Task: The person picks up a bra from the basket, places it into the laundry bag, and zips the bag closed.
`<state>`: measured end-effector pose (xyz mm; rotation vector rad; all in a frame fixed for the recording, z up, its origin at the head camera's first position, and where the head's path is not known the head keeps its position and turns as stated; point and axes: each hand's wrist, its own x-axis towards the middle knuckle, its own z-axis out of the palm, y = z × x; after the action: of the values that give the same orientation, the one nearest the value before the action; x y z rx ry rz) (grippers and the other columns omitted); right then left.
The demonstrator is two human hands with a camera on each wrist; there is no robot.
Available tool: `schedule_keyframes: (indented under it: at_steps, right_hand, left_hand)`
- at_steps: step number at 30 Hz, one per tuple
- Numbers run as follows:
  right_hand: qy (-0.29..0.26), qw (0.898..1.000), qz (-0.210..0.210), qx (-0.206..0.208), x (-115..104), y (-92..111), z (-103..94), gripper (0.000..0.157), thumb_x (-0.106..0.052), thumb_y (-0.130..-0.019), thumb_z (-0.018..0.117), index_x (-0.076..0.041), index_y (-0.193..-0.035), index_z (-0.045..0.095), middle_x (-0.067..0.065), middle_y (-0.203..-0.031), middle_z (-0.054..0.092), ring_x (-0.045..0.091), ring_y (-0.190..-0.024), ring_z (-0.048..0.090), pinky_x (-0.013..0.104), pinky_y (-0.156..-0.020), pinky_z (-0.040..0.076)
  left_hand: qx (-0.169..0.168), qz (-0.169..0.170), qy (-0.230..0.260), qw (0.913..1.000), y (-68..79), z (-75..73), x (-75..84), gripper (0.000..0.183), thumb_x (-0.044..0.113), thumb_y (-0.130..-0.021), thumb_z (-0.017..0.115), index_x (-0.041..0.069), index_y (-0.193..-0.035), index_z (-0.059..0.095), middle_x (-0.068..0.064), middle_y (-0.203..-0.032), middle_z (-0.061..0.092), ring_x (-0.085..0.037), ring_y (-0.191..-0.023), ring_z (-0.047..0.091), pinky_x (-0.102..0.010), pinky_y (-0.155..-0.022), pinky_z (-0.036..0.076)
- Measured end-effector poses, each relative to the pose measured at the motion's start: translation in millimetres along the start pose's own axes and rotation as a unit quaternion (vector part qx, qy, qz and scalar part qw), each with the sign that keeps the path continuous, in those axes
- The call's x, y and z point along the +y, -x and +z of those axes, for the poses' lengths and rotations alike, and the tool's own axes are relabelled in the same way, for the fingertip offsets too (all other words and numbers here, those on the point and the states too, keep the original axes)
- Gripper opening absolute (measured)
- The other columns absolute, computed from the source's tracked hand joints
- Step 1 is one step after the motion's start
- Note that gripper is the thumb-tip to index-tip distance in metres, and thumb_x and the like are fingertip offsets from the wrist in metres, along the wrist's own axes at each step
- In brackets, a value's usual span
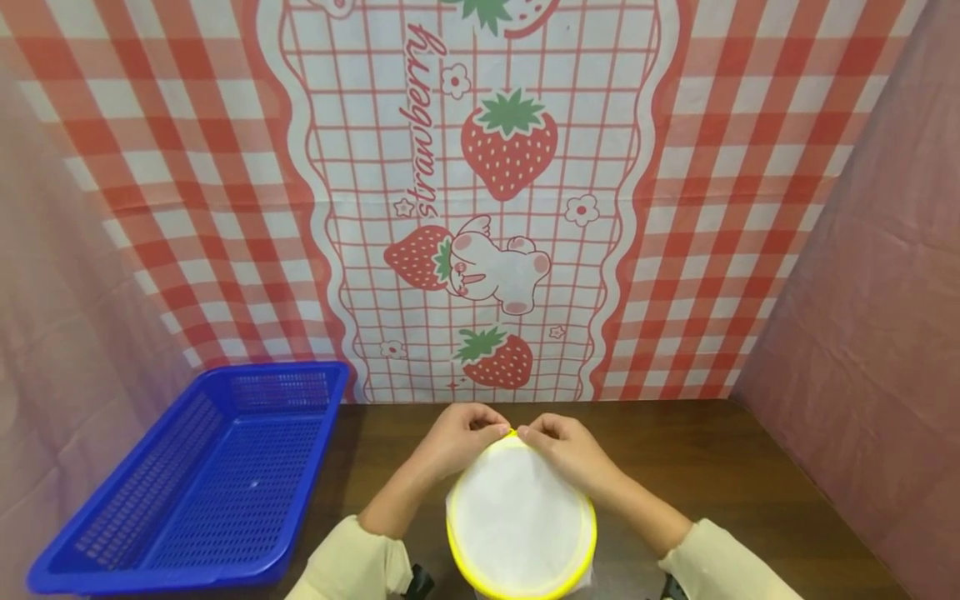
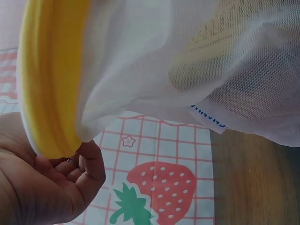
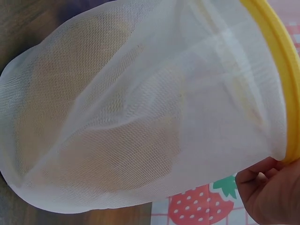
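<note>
A round white mesh laundry bag with a yellow rim stands between my hands, its flat white top tilted toward me. At the rim's far edge, my left hand pinches the yellow band between thumb and fingers. Just to the right of it, my right hand pinches the same edge, the fingertips of both hands close together. In the left wrist view, a small white label with blue letters sticks out from the mesh. The bag's thin side wall hangs below the rim in the right wrist view.
On the left stands a blue plastic basket with perforated walls. The brown wooden table ends at a strawberry-print cloth hanging behind it. Pinkish cloth walls close off both sides.
</note>
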<state>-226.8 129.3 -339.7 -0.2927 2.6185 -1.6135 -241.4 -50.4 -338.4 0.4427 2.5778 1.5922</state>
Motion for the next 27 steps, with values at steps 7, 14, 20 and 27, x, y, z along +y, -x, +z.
schedule_keyframes:
  at_steps: [7, 14, 20, 27]
  right_hand:
    - [-0.027, 1.000, 0.010, 0.004, 3.4, -0.3, -0.2, 0.026, -0.025, -0.092, 0.057, 0.000, -0.084, 0.063, 0.004, -0.072, 0.058, 0.012, -0.060, 0.053, 0.027, -0.052, 0.047]
    - [-0.037, 0.999, 0.014, 0.003, 5.1, 2.2, -0.8, 0.028, -0.025, -0.093, 0.057, 0.001, -0.084, 0.062, 0.003, -0.071, 0.057, 0.012, -0.060, 0.053, 0.027, -0.051, 0.047]
    - [-0.050, 0.999, 0.020, -0.006, 9.0, 4.8, -2.5, 0.032, -0.028, -0.094, 0.054, 0.002, -0.086, 0.061, 0.002, -0.073, 0.056, 0.012, -0.059, 0.053, 0.028, -0.051, 0.048]
    - [-0.075, 0.997, 0.034, 0.002, 8.7, 5.5, -0.4, 0.030, -0.027, -0.093, 0.055, 0.001, -0.085, 0.061, 0.002, -0.070, 0.056, 0.012, -0.058, 0.053, 0.027, -0.049, 0.048]
  left_hand:
    - [0.001, 0.004, 0.005, 1.0000, 1.3, -0.8, 2.4, 0.020, 0.023, -0.090, 0.062, 0.005, -0.093, 0.069, -0.007, -0.080, 0.064, -0.013, -0.067, 0.055, -0.026, -0.056, 0.049]
    - [0.007, 0.008, 0.001, 0.9999, 2.0, 0.2, 1.5, 0.019, 0.022, -0.089, 0.063, 0.004, -0.091, 0.069, -0.007, -0.077, 0.063, -0.012, -0.065, 0.055, -0.025, -0.054, 0.048]
    - [0.016, 0.005, -0.012, 0.9998, 3.8, -0.1, 0.5, 0.017, 0.022, -0.089, 0.063, 0.006, -0.090, 0.070, -0.005, -0.079, 0.065, -0.012, -0.064, 0.055, -0.025, -0.054, 0.048]
    - [0.017, 0.005, -0.016, 0.9997, 3.7, -1.3, -1.1, 0.017, 0.022, -0.090, 0.062, 0.007, -0.091, 0.070, -0.005, -0.080, 0.065, -0.012, -0.065, 0.055, -0.025, -0.055, 0.048]
